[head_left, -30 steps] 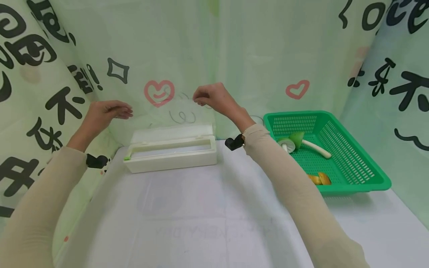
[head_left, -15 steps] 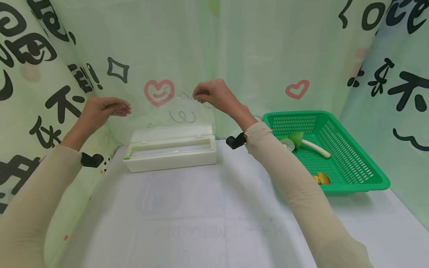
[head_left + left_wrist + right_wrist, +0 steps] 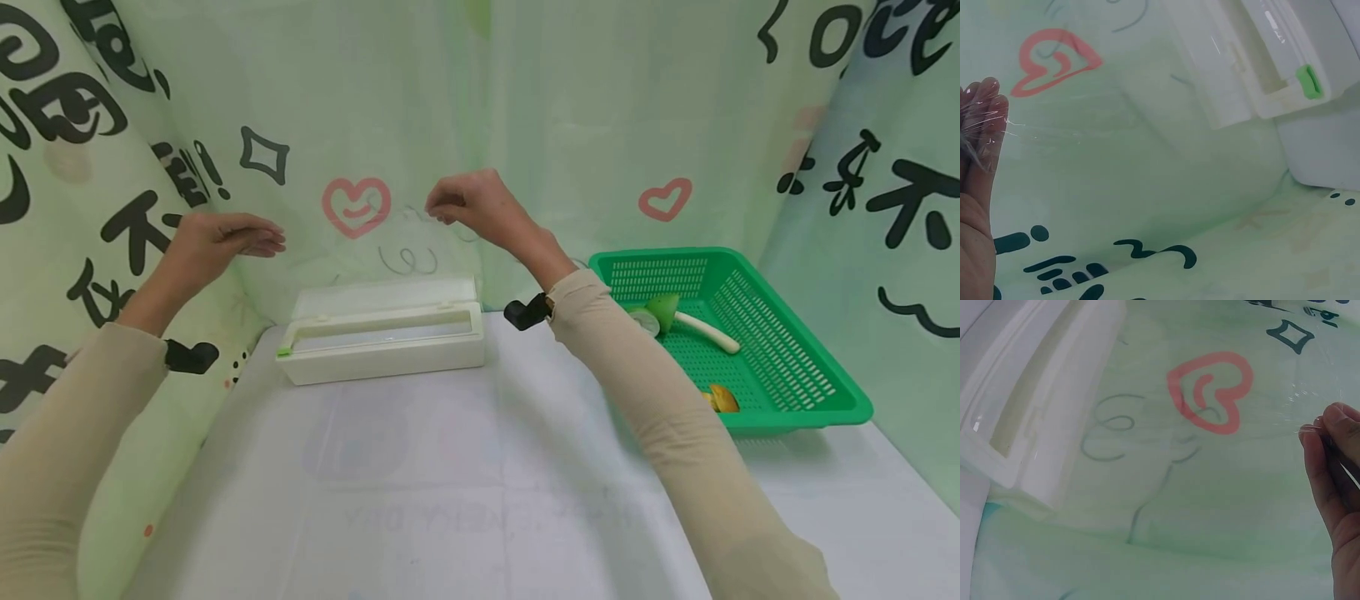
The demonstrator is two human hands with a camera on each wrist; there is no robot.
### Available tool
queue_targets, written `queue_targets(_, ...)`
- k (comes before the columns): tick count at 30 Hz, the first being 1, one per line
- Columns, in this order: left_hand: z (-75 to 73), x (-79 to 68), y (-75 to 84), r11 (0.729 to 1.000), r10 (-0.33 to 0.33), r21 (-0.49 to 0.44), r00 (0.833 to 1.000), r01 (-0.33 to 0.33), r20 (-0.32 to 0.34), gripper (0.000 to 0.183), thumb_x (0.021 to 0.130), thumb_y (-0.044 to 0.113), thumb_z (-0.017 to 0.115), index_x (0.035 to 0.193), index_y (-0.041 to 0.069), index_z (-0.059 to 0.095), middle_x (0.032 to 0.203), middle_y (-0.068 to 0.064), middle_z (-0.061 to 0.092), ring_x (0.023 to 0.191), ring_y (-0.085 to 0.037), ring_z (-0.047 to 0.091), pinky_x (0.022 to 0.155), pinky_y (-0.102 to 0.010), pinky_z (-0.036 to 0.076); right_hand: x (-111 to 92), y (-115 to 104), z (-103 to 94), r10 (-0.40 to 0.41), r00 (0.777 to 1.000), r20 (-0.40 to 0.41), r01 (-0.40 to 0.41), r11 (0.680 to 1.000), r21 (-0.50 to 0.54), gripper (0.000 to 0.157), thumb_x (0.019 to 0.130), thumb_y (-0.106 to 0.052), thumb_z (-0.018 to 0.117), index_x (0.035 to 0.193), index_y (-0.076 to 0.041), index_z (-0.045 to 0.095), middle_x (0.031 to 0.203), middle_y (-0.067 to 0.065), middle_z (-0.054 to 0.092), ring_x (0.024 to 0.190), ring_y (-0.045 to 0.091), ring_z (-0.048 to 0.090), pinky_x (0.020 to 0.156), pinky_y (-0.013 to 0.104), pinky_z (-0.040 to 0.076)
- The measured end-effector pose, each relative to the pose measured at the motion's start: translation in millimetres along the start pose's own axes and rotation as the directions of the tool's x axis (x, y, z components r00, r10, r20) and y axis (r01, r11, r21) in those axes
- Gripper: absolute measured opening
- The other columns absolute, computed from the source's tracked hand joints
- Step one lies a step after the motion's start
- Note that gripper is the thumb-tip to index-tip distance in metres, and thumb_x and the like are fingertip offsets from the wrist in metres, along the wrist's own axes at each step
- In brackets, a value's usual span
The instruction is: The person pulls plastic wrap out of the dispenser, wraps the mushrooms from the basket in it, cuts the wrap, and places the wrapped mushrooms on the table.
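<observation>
Both hands are raised above the back of the table, with clear cling film [image 3: 986, 134] stretched thin between them. My left hand [image 3: 221, 242] pinches one side; in the left wrist view the film bunches and creases across its fingers [image 3: 994, 119]. On the other side, thumb and fingertips of my right hand [image 3: 483, 208] pinch the film, which shows fine glinting wrinkles there. Below the hands stands a white cling film dispenser [image 3: 390, 365], its lid raised at the back. A small green piece [image 3: 1310, 81] sits at the dispenser's left end.
A green plastic basket [image 3: 813, 358] stands on the right of the white table [image 3: 420, 483]. In it lie a green-capped mushroom [image 3: 663, 312] with a long white stem and yellow-brown pieces [image 3: 723, 398], partly behind the right sleeve. Printed green curtains [image 3: 570, 125] enclose the table.
My left hand has moved left and slightly up, and my right hand has risen a little. Both keep hold of the film. The dispenser and basket stay in place.
</observation>
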State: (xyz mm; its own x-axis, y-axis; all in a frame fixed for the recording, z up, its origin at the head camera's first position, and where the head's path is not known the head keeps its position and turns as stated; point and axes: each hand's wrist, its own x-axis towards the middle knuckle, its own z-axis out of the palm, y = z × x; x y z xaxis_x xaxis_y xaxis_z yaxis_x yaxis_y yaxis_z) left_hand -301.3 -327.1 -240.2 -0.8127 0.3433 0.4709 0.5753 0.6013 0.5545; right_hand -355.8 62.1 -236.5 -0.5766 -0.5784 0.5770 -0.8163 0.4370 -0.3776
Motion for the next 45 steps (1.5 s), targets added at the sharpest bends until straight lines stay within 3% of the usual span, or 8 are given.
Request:
queue_targets(10, -5.8, 2.5, 8.5, 0.999, -0.032, 0.036, 0.999, 0.031, 0.024, 0.021, 0.1, -0.004, 0.06, 0.117, -0.007, 0.071, 0.102, 0.008, 0.076, 0.085, 0.008, 0.07, 0.079, -0.011, 0.054, 3, 1, -3.5, -0.016, 0.999, -0.03, 0.016, 1.0, -0.004, 0.009, 0.095, -0.009, 0.072, 0.101, -0.004, 0.076, 0.09, 0.007, 0.076, 0.079, 0.014, 0.068, 0.077, 0.025, 0.054)
queue_targets(16, -9.8, 4.5, 11.0, 0.995, 0.012, 0.1, 0.999, -0.016, 0.033, 0.021, 0.101, -0.002, 0.059, 0.117, -0.006, 0.071, 0.103, 0.001, 0.077, 0.086, 0.01, 0.068, 0.08, -0.008, 0.052, 6, 0, -5.6, -0.026, 0.999, -0.039, 0.026, 1.0, -0.007, 0.009, 0.095, -0.009, 0.071, 0.101, -0.003, 0.076, 0.09, 0.007, 0.075, 0.079, 0.014, 0.068, 0.078, 0.026, 0.054)
queue_targets(22, -11.1, 7.8, 15.4, 0.982, 0.04, 0.183, 0.999, -0.043, 0.016, 0.02, 0.102, 0.0, 0.058, 0.115, -0.003, 0.073, 0.106, -0.02, 0.075, 0.084, 0.016, 0.065, 0.081, -0.003, 0.048, 7, 0, -9.0, -0.031, 0.998, -0.053, 0.03, 0.999, -0.021, 0.01, 0.095, -0.009, 0.071, 0.102, -0.002, 0.076, 0.091, 0.008, 0.075, 0.079, 0.016, 0.068, 0.079, 0.026, 0.054)
queue_targets(29, -14.2, 12.3, 17.4, 0.978, 0.104, 0.183, 0.995, -0.104, 0.008, 0.02, 0.1, -0.005, 0.059, 0.113, -0.004, 0.073, 0.105, -0.026, 0.074, 0.082, 0.017, 0.064, 0.079, -0.003, 0.048, 9, -1, -13.6, -0.038, 0.998, -0.056, 0.037, 0.999, -0.022, 0.011, 0.095, -0.01, 0.071, 0.103, -0.003, 0.076, 0.092, 0.008, 0.076, 0.08, 0.017, 0.068, 0.08, 0.026, 0.054)
queue_targets(32, -15.8, 13.5, 20.7, 0.978, 0.103, 0.184, 0.995, -0.102, 0.006, 0.02, 0.1, -0.004, 0.059, 0.112, -0.003, 0.074, 0.104, -0.019, 0.075, 0.082, 0.015, 0.066, 0.08, -0.004, 0.048, 9, -2, -15.7, -0.037, 0.998, -0.058, 0.036, 0.999, -0.019, 0.01, 0.095, -0.01, 0.072, 0.103, -0.004, 0.076, 0.092, 0.008, 0.076, 0.08, 0.016, 0.068, 0.08, 0.026, 0.054)
queue_targets(39, -20.4, 12.6, 24.5, 0.988, 0.082, 0.131, 0.996, -0.085, 0.025, 0.02, 0.101, -0.001, 0.059, 0.115, -0.005, 0.072, 0.101, 0.01, 0.075, 0.086, 0.009, 0.069, 0.082, -0.007, 0.051, 10, -5, -19.0, -0.04, 0.998, -0.056, 0.04, 0.999, -0.008, 0.01, 0.095, -0.01, 0.072, 0.102, -0.004, 0.076, 0.091, 0.008, 0.076, 0.079, 0.015, 0.068, 0.079, 0.025, 0.054)
queue_targets(45, -22.7, 7.0, 27.5, 0.989, 0.076, 0.12, 0.996, -0.081, 0.041, 0.02, 0.101, 0.0, 0.059, 0.116, -0.005, 0.072, 0.099, 0.019, 0.073, 0.085, 0.01, 0.069, 0.081, -0.005, 0.049, 5, -12, -22.1, -0.034, 0.999, -0.023, 0.035, 0.999, 0.013, 0.009, 0.094, -0.008, 0.073, 0.101, -0.004, 0.076, 0.091, 0.007, 0.076, 0.079, 0.013, 0.069, 0.08, 0.025, 0.054)
